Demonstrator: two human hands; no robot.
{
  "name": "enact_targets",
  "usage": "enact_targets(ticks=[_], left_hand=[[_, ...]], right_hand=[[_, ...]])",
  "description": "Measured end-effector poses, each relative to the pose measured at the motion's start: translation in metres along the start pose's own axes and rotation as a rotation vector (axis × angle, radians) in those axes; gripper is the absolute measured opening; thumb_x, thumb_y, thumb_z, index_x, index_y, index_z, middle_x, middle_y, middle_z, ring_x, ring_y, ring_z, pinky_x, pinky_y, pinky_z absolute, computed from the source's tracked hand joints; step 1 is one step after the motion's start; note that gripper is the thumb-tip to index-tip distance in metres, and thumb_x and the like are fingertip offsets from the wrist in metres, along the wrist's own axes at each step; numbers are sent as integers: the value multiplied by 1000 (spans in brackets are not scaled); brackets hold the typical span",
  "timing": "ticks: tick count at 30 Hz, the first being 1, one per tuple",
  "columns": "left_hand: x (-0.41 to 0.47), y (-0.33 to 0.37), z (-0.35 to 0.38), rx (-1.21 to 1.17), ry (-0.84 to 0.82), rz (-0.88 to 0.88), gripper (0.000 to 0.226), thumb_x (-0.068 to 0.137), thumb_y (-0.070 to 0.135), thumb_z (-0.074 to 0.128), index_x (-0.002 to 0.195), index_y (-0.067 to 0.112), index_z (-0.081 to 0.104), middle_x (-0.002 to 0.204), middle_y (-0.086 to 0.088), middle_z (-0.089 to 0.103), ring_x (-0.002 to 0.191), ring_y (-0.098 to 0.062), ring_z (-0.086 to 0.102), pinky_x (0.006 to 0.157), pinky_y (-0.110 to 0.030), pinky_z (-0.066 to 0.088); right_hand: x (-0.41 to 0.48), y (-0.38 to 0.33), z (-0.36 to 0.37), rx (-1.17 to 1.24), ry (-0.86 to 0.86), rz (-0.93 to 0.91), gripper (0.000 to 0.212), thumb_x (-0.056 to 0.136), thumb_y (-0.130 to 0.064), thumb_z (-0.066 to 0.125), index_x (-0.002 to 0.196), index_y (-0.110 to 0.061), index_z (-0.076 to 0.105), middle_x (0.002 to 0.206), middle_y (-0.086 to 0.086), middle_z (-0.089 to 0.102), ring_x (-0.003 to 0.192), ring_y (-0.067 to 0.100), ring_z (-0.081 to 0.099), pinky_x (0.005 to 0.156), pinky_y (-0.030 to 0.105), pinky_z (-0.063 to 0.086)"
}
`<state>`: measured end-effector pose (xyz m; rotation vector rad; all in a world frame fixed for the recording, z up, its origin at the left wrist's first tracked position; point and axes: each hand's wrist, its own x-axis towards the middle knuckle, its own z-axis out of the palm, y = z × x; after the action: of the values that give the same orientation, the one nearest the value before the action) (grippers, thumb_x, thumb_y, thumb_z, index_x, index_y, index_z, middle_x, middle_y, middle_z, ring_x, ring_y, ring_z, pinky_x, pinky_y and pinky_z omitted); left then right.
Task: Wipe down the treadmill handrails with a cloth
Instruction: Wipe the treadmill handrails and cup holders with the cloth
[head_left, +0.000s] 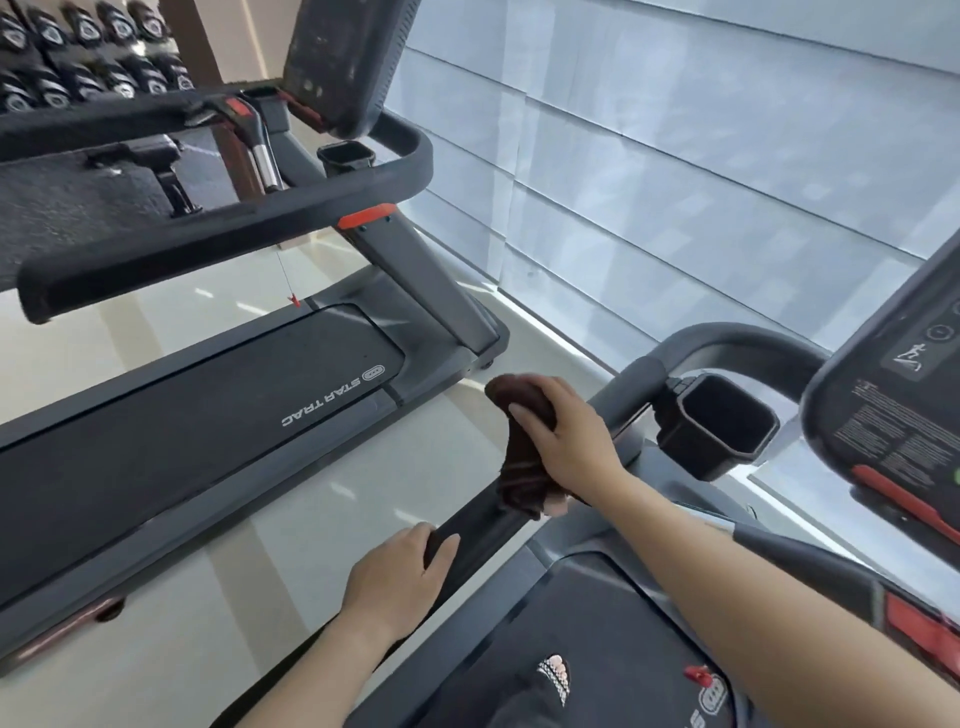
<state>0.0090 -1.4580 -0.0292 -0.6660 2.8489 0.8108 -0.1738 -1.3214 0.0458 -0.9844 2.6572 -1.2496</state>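
I stand on a treadmill whose left handrail (480, 525) runs from bottom centre up toward the console. My right hand (571, 434) presses a dark brown cloth (522, 457) wrapped over the rail, about midway along it. My left hand (397, 577) grips the bare rail just below the cloth, nearer to me. The rail curves on past a black cup holder (719, 423) to the console (893, 395) at the right edge.
A second treadmill (218, 410) stands to the left across a strip of pale floor (291, 499), with its own handrails (218, 228) and screen (343, 57). A dumbbell rack (88, 52) fills the top left. Window blinds (701, 156) lie ahead.
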Motion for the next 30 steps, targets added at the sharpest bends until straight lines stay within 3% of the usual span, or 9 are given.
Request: enact_targets(ticks=[5,7,10,12,17,24,27,30], left_hand=[[1,0,-1,-17,-11,4,51,87,62,21,108,30,54,98,12,62,85,-13,58,71,-30,46],[2,0,-1,-23,-6,-1,49,87,62,22,104,30,54,94,11,61,82,-14,57,69,-31,45],[1,1,-1,-39,6,-25,43,87,61,24,95,32,54,85,12,57,77,-13,56,64,-31,43],[-2,2,0,-29,23,-45,41,88,60,22,93,34,53,85,13,59,77,-13,57,65,-32,44],[-6,2,0,-37,49,-66,43,88,60,22,98,35,55,93,17,61,80,-6,57,68,-26,44],[-4,5,3,-17,110,-96,46,85,63,20,94,35,56,89,20,62,79,-2,56,68,-23,45],[-5,5,3,-7,118,-102,42,87,61,23,98,37,56,90,23,60,81,0,54,69,-23,43],[-4,7,3,-7,138,-119,35,89,57,26,97,39,55,89,27,56,78,2,50,66,-22,39]], right_hand=[[-18,28,10,-339,-173,1,38,94,-41,49,130,-29,48,132,-7,53,120,19,49,103,43,31],[-27,28,17,-296,-105,18,38,92,-42,51,127,-27,51,130,-6,55,121,20,48,106,41,27],[-41,12,38,-257,-51,13,43,83,-58,51,118,-34,55,121,-11,58,115,12,48,108,42,23],[-45,10,46,-265,-75,-44,47,77,-64,53,115,-37,54,118,-14,60,113,9,49,108,43,25],[-11,34,19,-239,-86,-45,43,78,-57,59,114,-35,58,116,-13,63,108,14,56,104,38,31],[-9,39,12,-360,-175,-37,50,80,-57,52,125,-34,51,133,-9,51,125,18,43,108,47,23],[-23,23,25,-418,-124,15,46,79,-50,52,118,-26,53,128,-2,53,121,25,43,103,53,29],[-38,16,38,-394,-137,-106,42,75,-50,56,110,-26,57,119,-3,59,114,25,50,99,53,34]])
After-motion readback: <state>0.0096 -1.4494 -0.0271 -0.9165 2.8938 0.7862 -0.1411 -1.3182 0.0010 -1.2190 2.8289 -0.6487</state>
